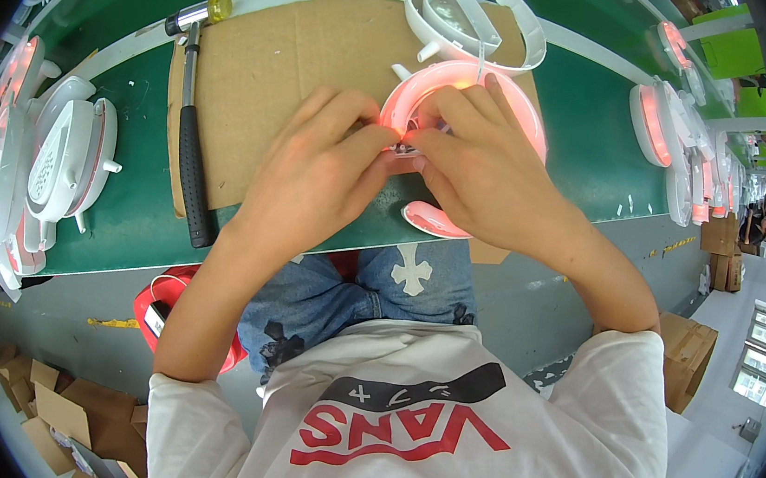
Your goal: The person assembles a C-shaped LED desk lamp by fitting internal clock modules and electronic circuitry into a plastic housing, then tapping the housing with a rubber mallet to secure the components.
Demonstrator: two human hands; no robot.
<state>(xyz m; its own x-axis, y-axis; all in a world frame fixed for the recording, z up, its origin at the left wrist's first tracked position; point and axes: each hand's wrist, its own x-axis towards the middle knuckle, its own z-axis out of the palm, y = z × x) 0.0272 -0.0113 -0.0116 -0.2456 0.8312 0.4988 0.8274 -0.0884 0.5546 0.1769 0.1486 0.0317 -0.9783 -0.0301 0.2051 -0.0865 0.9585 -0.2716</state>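
Both the left hand point(315, 171) and right hand point(484, 170) pinch a small fitting at the glowing pink ring housing's point(509, 103) nine-o'clock rim, apparently mid-assembly; seating it next needs steady, aligned pressure.

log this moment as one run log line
left hand: on pink ring part | right hand: on same part | base: cardboard sheet | hammer: left, untouched

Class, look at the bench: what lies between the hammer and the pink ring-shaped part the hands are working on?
Head view: brown cardboard sheet and the left hand lie between hammer and pink ring.
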